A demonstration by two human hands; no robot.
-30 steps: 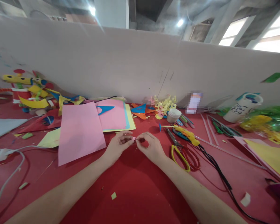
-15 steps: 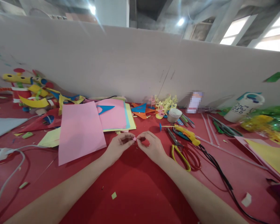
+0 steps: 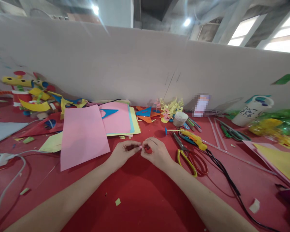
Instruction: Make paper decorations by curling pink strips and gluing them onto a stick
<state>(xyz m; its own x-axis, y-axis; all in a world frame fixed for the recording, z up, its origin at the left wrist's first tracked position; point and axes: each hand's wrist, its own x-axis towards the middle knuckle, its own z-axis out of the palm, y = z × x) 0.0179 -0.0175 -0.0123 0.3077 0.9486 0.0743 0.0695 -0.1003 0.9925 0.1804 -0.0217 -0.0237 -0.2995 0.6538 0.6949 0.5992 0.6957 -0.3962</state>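
My left hand (image 3: pixel 122 152) and my right hand (image 3: pixel 157 152) meet over the red table (image 3: pixel 140 196), fingertips together. Between them they pinch a tiny pink paper piece (image 3: pixel 140 147), mostly hidden by the fingers. A large pink paper sheet (image 3: pixel 83 137) lies just left of my left hand. Yellow-handled scissors (image 3: pixel 187 159) lie just right of my right hand.
A stack of coloured sheets (image 3: pixel 120 120) lies behind the hands. A yellow glue gun (image 3: pixel 194 139) with a black cord (image 3: pixel 228 182) sits at the right. Paper craft figures (image 3: pixel 31 95) crowd the far left. A white partition wall (image 3: pixel 135 64) closes the back. Grey cables (image 3: pixel 12 174) run at the left.
Both hands have drawn slightly nearer to me and closed tighter around the pink piece. Everything else on the table is as it was.
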